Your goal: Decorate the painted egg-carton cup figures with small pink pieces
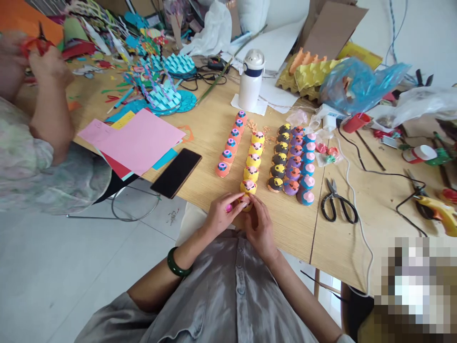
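A yellow egg-carton strip (251, 173), its cups decorated with pink tops and dark marks, lies pointing away from me. Both hands meet at its nearest cup. My left hand (222, 212) has its fingers closed at that cup, with a small bright pink piece (229, 208) showing by the fingers. My right hand (262, 227) curls round the cup's right side; fingers partly hide it. To the left is an orange strip (226, 156) with blue-and-pink tops. On the right stand a black strip (278, 170), a purple strip (294, 173) and a blue strip (307, 182).
Black-handled scissors (337, 202) lie to the right, near a white cable (352, 190). A phone (176, 172) and coloured paper (139, 138) lie left. A white bottle (250, 83) stands behind. At far left, another person's hands (46, 59) hold red-handled scissors. A glue gun (437, 209) lies far right.
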The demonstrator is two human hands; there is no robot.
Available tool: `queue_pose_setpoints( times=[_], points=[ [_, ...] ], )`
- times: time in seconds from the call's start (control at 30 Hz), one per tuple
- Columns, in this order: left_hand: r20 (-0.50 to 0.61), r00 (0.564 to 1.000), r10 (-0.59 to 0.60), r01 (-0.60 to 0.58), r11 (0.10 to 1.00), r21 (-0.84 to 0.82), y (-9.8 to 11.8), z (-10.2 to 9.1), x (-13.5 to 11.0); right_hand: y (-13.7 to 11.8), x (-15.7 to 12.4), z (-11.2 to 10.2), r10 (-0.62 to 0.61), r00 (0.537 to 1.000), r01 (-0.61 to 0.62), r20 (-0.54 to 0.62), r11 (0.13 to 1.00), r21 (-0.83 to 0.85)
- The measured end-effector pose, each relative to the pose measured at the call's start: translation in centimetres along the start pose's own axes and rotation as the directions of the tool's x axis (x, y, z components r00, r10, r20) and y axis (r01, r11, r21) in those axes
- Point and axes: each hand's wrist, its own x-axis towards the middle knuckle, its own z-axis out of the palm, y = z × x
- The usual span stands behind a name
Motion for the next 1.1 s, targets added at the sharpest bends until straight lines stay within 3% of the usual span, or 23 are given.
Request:
queue_pose_setpoints(
  times=[0.13,0.23,0.33,0.47,0.67,1.1],
  points=[
    [-0.041,0.999,0.007,-0.008,1.000,-0.023,-0.2,0.0,0.1,0.7,0.0,-1.6,0.179,0.980,-0.169,-0.088,0.980,0.106],
    [-0.055,0.998,0.044,-0.046,0.998,-0.030,-0.5,0.0,0.0,1.7,0.2,-3.2,0.379,0.902,-0.335,-0.207,0.917,0.218],
    [-0.015,0.998,0.053,-0.054,0.997,-0.058,-0.9,0.2,-0.1,2.6,0.5,-4.1,0.473,0.861,-0.398,-0.188,0.856,0.330],
    [0.003,0.999,0.038,-0.038,0.999,-0.018,-1.2,0.8,-0.4,2.7,1.1,-4.1,0.515,0.849,-0.461,-0.120,0.832,0.309],
    [0.050,0.997,0.054,-0.058,0.995,0.076,-0.9,1.3,-0.6,2.2,1.5,-3.8,0.543,0.828,-0.505,-0.139,0.831,0.234],
    [0.179,0.983,-0.035,0.044,0.998,-0.045,-1.1,-0.3,-0.2,1.7,1.7,-3.4,0.558,0.797,-0.523,-0.231,0.829,0.197]
  ],
)
